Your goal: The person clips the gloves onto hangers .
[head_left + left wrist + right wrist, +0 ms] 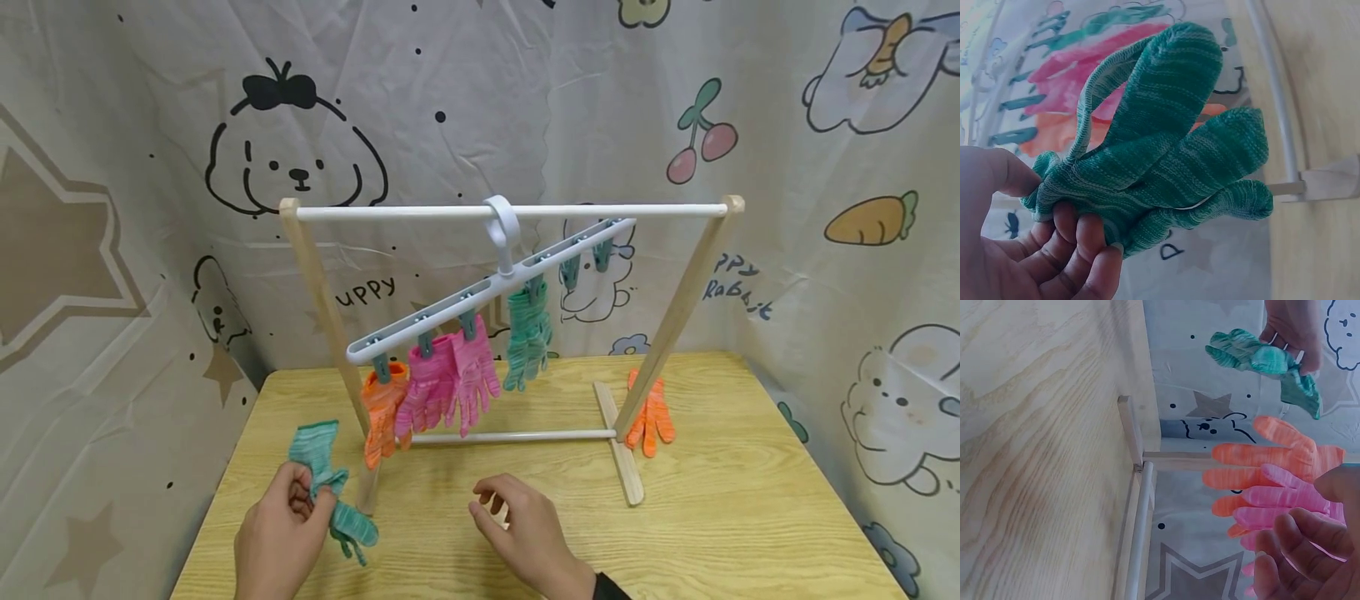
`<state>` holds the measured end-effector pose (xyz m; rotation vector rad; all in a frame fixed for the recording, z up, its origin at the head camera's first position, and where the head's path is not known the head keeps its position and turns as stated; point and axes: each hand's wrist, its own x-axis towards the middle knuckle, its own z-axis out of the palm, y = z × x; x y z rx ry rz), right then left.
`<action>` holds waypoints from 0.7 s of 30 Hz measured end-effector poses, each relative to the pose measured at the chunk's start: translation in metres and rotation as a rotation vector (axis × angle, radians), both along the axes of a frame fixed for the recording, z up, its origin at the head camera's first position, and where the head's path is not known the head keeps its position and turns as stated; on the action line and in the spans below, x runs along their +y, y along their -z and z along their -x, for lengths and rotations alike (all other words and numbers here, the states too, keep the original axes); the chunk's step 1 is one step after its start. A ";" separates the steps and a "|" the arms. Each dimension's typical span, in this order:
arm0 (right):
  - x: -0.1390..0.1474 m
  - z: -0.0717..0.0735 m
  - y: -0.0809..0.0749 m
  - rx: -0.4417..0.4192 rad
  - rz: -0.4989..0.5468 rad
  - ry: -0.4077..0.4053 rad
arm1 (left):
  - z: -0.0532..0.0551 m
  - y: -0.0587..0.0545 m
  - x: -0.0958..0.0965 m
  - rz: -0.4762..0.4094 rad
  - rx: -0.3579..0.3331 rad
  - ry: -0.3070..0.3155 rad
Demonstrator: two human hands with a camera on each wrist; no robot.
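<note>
My left hand (pixel 279 533) pinches a green striped knit glove (pixel 317 450) between thumb and fingers, at the left front of the rack. In the left wrist view the glove's fingers (pixel 1175 81) spread out beyond my grip. My right hand (pixel 528 533) is in front of the rack, fingers loosely curled, holding nothing. From a white clip hanger (pixel 450 312) hang an orange glove (pixel 384 417), pink gloves (pixel 474 367) and a green glove (pixel 528 333). The hanging orange glove is nearest to the held green one.
The hanger's hook (pixel 502 229) sits on the white top rod (pixel 615 211) of a wooden-post rack (pixel 675 325), and the hanger slants. Grey-green clips (pixel 602 256) at its far end hold nothing. Another orange glove (pixel 652 423) lies on the wooden table (pixel 750 500) behind the right post.
</note>
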<state>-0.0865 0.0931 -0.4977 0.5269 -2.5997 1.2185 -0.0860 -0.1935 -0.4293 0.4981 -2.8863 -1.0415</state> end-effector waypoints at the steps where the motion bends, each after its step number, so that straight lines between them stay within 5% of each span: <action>1: 0.001 0.000 0.000 0.009 0.000 0.008 | -0.002 -0.002 0.002 0.005 0.015 -0.008; 9: 0.006 0.001 0.002 0.044 0.006 0.040 | -0.012 -0.020 0.016 0.017 0.096 -0.008; 21: 0.016 -0.001 0.000 0.053 0.018 0.087 | -0.018 -0.025 0.036 -0.053 0.027 0.083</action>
